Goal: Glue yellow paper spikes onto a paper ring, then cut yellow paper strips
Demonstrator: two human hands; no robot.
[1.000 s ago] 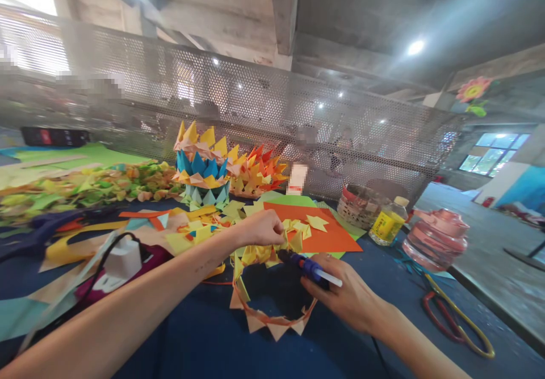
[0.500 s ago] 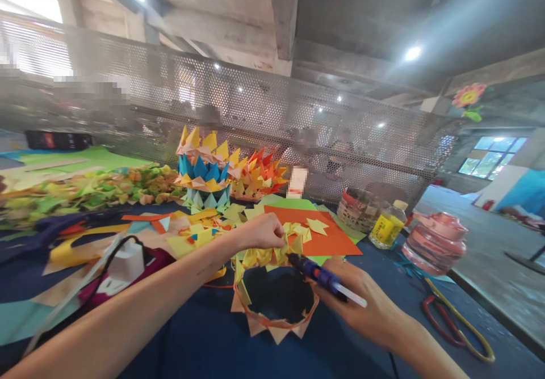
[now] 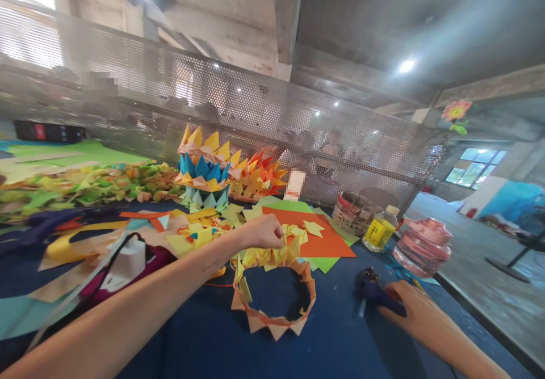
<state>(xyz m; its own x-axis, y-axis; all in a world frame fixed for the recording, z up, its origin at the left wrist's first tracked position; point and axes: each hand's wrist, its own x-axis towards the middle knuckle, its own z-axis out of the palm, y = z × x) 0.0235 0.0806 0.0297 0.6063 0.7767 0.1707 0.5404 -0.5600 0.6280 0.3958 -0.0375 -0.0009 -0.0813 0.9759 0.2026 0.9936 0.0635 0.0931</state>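
Note:
A paper crown [image 3: 276, 329], a ring of peach and yellow folded points, lies on the dark blue table in front of me. My left hand [image 3: 269, 232] is closed at its far rim, pinching a yellow folded paper piece [image 3: 290, 248] there. To the right of the crown, my right hand [image 3: 411, 306] grips a dark blue glue gun [image 3: 377, 293] by its handle, low over the table. The gun is blurred and its nozzle is apart from the crown. Behind my left hand, an orange paper sheet [image 3: 327, 241] carries a loose yellow folded piece [image 3: 314, 228].
Finished paper crowns [image 3: 204, 169] are stacked at the back. Folded scraps [image 3: 102, 189] heap up at the left, near a white plug [image 3: 128, 259] with a cable. A basket [image 3: 355, 211], yellow-labelled bottle [image 3: 380, 230] and pink jug [image 3: 423, 248] stand at right.
My right hand has carried the glue gun from the crown's far rim out to the right. The left hand stays at the crown. The view has shifted slightly.

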